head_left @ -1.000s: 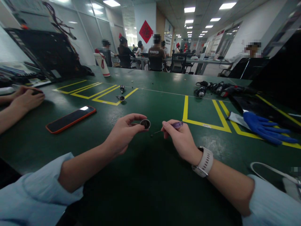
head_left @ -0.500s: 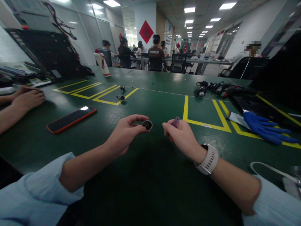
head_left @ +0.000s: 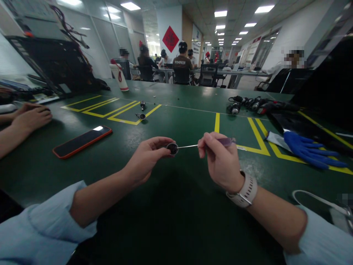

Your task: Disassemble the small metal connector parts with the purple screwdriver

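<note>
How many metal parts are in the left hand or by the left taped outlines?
3: a round part in the left hand, plus a dark part and a cone-shaped part by the yellow tape. Smaller pieces may be hidden.

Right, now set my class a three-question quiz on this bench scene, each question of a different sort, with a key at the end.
1. True or false: the left hand pinches a small round-rimmed part between thumb and fingers.

2. What does the right hand hold?
a) the phone
b) a thin-shafted tool with a purplish handle
c) the white bottle

3. Name the dark blue item lying on the right side of the green table.

Key: 1. True. 2. b. 3. A glove.
</note>
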A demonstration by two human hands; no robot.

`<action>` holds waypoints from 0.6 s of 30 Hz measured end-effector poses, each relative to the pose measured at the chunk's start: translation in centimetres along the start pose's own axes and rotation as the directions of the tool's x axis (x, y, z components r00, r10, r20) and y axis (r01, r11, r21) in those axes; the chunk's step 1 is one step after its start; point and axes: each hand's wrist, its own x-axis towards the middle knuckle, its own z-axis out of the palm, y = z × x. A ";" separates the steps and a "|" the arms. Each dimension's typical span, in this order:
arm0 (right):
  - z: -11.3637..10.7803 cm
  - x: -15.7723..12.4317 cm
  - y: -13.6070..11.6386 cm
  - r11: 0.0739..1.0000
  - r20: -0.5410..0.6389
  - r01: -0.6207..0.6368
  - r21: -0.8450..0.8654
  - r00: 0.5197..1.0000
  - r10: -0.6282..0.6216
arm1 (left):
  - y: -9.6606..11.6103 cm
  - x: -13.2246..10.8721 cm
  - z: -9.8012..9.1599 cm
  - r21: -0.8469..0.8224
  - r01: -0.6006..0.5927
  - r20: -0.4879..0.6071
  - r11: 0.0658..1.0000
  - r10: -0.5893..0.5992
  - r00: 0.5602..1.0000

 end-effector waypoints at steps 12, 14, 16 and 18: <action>0.6 -1.3 -1.2 0.827 0.312 0.344 -0.444 0.925 -0.217 | 0.1 -0.5 0.5 0.080 -0.076 0.008 0.994 0.075 0.997; 0.7 -1.3 -1.1 0.814 0.331 0.366 -0.450 0.915 -0.229 | 0.0 -0.5 0.5 0.109 -0.092 0.011 0.990 0.091 0.996; 0.7 -1.4 -1.1 0.803 0.351 0.392 -0.449 0.904 -0.245 | -0.1 -0.5 0.4 0.163 -0.110 0.014 0.981 0.109 0.994; 0.8 -1.5 -1.0 0.792 0.377 0.421 -0.442 0.889 -0.262 | 0.0 -0.5 0.3 0.226 -0.121 0.019 0.967 0.120 0.993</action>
